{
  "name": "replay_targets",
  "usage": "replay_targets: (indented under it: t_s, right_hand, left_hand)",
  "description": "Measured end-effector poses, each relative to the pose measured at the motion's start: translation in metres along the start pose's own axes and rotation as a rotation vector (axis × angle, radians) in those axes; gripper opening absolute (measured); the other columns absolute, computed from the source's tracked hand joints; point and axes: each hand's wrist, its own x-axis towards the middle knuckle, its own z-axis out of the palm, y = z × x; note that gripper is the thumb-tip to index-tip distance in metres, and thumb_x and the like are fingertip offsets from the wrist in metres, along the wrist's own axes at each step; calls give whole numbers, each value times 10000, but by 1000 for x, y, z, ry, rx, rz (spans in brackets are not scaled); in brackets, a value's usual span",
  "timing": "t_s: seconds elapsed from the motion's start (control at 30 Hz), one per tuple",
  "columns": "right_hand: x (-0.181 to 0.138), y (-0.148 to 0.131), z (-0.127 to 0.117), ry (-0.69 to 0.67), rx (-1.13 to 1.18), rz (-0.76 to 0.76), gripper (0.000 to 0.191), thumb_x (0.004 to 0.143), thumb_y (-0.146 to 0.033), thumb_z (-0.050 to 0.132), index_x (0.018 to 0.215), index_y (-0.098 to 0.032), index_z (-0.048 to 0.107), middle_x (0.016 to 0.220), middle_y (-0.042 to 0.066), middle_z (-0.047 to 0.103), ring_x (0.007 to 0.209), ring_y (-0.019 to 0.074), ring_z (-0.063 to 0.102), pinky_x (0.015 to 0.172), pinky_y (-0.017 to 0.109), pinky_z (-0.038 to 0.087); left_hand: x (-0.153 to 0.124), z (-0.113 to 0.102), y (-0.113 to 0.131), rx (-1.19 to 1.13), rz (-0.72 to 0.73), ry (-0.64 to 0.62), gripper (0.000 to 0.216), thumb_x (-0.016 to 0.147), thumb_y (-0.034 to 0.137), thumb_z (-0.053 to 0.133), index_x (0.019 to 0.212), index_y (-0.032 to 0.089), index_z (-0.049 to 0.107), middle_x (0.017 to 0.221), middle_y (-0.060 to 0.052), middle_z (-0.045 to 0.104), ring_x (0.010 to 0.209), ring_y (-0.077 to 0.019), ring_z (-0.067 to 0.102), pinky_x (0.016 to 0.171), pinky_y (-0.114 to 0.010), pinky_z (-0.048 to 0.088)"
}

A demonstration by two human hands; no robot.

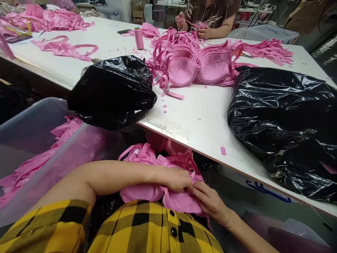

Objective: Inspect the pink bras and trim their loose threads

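Pink fabric [63,138] is held in a clear tub [56,154], beside the near edge of the worktop [205,130]; that edge is overhung by a black bag [113,93]. Below the edge, a pink bra [142,192] is gathered in the lap, grasped by the curled left hand [179,179] and, it seems, pinched by the right hand [212,202]. Farther right, a larger bag [286,130] is set along the same edge.

Pink bras [142,193] lie in an overlapping bunch just below the tabletop [207,123].

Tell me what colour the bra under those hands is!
The bra is pink, in the head view.
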Motion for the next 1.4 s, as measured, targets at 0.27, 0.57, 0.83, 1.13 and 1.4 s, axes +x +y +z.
replay_targets:
  t_s: [0.27, 0.57, 0.83, 1.13, 1.4]
  right_hand:
    - [16, -13, 4, 144, 240, 294, 112, 851, -146, 552, 859, -187, 656, 776, 49, 679, 716, 151, 643, 652, 236, 533]
    - [28, -20, -2, 126, 550, 851, 129, 738, -297, 668, 725, -175, 627, 674, 16, 647, 572, 134, 588, 508, 219, 469]
    - [23, -17, -4, 119, 925, 977, 345, 692, -312, 725, 956, -203, 531, 760, 5, 650, 622, 120, 598, 559, 219, 486]
    - [26, -14, -21, -64, 453, 784, 153, 764, -341, 660, 797, -192, 671, 807, 44, 676, 740, 173, 618, 664, 252, 473]
    - [34, -19, -12, 7, 325, 531, 162, 805, -208, 576, 649, -177, 608, 597, 4, 611, 560, 123, 555, 557, 218, 430]
  left_hand:
    - [-11, -7, 4, -80, -6, 88, 122, 707, 56, 559, 670, 172, 563, 688, -15, 629, 643, -155, 548, 573, -239, 414]
    - [-21, -5, 8, -155, -107, 347, 135, 733, 36, 524, 667, 153, 527, 705, -18, 573, 665, -136, 523, 623, -219, 426]
    - [-16, 2, 14, -57, -101, 315, 76, 773, 98, 536, 769, 157, 583, 829, -43, 627, 728, -149, 566, 620, -227, 438]
    - [-22, -2, 17, 5, -143, 317, 88, 810, 129, 512, 815, 147, 597, 829, -41, 625, 697, -142, 568, 570, -232, 416]
    - [-21, -5, 19, 33, -133, 284, 47, 760, 116, 547, 776, 146, 580, 819, -39, 608, 682, -147, 560, 540, -246, 401]
